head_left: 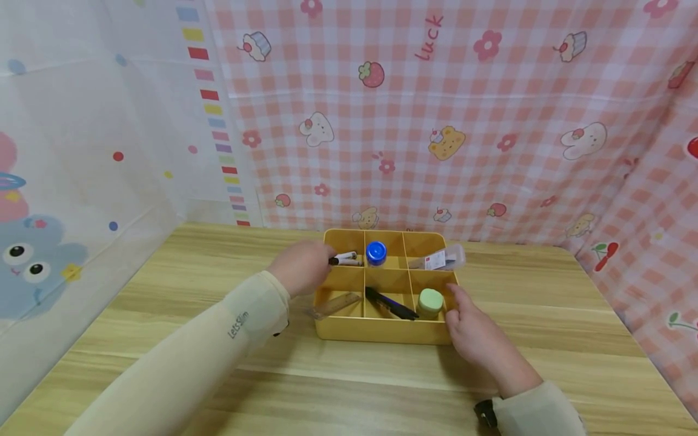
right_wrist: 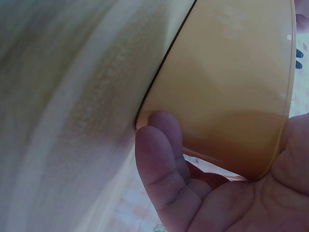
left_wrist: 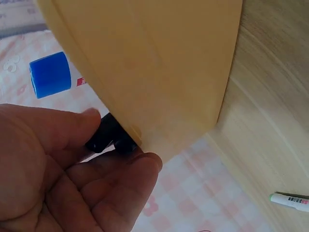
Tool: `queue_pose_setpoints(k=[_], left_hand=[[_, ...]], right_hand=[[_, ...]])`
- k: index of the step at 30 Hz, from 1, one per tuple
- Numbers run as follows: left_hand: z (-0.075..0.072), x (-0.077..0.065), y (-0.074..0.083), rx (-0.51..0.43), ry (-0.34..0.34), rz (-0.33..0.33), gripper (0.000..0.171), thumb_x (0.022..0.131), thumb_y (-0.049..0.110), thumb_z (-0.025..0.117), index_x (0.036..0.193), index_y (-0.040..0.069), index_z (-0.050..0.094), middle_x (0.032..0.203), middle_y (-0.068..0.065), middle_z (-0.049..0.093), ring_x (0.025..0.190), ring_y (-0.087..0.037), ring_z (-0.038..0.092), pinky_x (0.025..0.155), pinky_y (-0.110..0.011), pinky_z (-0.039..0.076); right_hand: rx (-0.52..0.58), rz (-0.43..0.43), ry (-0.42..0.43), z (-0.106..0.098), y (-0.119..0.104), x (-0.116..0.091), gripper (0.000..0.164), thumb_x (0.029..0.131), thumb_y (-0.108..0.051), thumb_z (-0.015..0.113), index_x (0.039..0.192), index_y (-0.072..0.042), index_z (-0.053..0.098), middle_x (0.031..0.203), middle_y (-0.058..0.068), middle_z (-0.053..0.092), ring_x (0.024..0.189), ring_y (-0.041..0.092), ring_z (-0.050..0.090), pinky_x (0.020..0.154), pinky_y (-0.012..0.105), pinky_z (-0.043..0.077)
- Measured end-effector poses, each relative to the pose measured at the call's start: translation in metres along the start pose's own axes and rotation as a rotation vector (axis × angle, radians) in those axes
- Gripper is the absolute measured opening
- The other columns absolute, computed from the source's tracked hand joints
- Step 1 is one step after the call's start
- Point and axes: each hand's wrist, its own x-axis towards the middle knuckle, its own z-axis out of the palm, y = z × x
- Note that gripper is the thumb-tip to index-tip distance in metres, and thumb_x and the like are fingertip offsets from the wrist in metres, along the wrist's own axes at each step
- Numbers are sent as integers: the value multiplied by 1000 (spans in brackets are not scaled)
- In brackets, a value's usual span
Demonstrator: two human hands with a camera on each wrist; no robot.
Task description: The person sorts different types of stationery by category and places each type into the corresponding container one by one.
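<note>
A yellow six-compartment organizer box [head_left: 382, 330] stands on the table. At its back left, my left hand [head_left: 305, 266] pinches black-capped markers [head_left: 347, 261]; in the left wrist view their black caps [left_wrist: 107, 135] show between thumb and fingers at the box rim. My right hand [head_left: 475, 327] grips the box's right side, fingers curled against its wall [right_wrist: 227, 87] in the right wrist view. Inside the box are a blue-capped bottle [head_left: 376, 253], a clear plastic case [head_left: 444, 259], a clear ruler-like strip [head_left: 337, 304], black pens [head_left: 391, 304] and a pale green round-lidded container [head_left: 430, 301].
A white pen with a green end [left_wrist: 288, 200] lies on the wooden table [head_left: 349, 387], seen in the left wrist view. Behind the box hangs a pink checked cloth [head_left: 349, 163], and a white patterned cloth [head_left: 109, 109] hangs at the left.
</note>
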Motion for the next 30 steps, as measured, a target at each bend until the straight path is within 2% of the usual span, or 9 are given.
queue_pose_setpoints(k=[5, 8, 10, 13, 15, 17, 22, 27, 30], left_hand=[[2, 0, -3, -3, 0, 17, 24, 106, 17, 60, 124, 11, 75, 111, -6, 78, 98, -22, 72, 101, -46, 60], [3, -2, -5, -22, -11, 10, 32, 107, 19, 59, 136, 10, 70, 124, -8, 76, 112, -26, 72, 107, -48, 57], [4, -3, -6, -38, -16, 1, 39, 107, 21, 60, 144, 10, 64, 134, -10, 72, 122, -28, 69, 111, -49, 55], [6, -4, -10, -47, -15, 3, 45, 107, 22, 60, 150, 9, 58, 138, -11, 70, 121, -28, 69, 111, -49, 55], [6, -6, -12, -50, -12, 4, 47, 107, 23, 60, 152, 9, 56, 140, -12, 69, 118, -26, 69, 110, -48, 56], [6, -7, -15, -46, -12, 8, 48, 107, 23, 60, 153, 8, 55, 142, -12, 68, 119, -27, 69, 110, -48, 55], [5, -11, -21, -52, -20, -2, 52, 108, 26, 58, 156, 7, 51, 155, -12, 58, 140, -33, 59, 118, -52, 49], [6, -17, -30, -77, -12, -53, 57, 108, 28, 57, 161, 11, 44, 160, -11, 53, 144, -35, 55, 119, -54, 47], [9, -20, -38, -85, 1, -83, 59, 107, 29, 58, 161, 11, 43, 161, -11, 52, 146, -36, 53, 121, -56, 44]], right_hand=[[-3, 12, -4, 0, -2, -1, 63, 108, -19, 29, 167, -2, 15, 165, 33, 32, 106, 36, 61, 85, 45, 52], [-7, 20, -2, 0, -2, -1, 63, 108, -19, 30, 167, -3, 16, 164, 32, 34, 103, 34, 61, 81, 42, 52], [2, 23, -5, -1, -2, -1, 63, 108, -19, 30, 167, -3, 16, 164, 33, 35, 96, 33, 61, 74, 40, 51], [20, 29, -10, -1, -2, -1, 63, 108, -19, 30, 167, -4, 15, 164, 32, 34, 86, 30, 60, 63, 36, 46], [24, 28, -11, -1, -2, -1, 63, 108, -19, 30, 167, -4, 15, 164, 33, 34, 86, 30, 60, 61, 35, 45], [15, 22, -7, -1, -2, -1, 63, 108, -19, 30, 167, -4, 16, 164, 33, 34, 93, 32, 62, 67, 37, 48], [-4, 14, -4, -1, -2, -2, 63, 107, -19, 29, 167, -2, 16, 165, 32, 33, 110, 37, 60, 89, 46, 51], [-2, 16, -11, -1, -3, -1, 63, 107, -19, 29, 167, -2, 15, 165, 32, 32, 112, 38, 59, 89, 47, 51], [0, 23, -12, -1, -3, -1, 63, 108, -19, 29, 167, -3, 15, 166, 32, 31, 116, 38, 58, 94, 50, 51]])
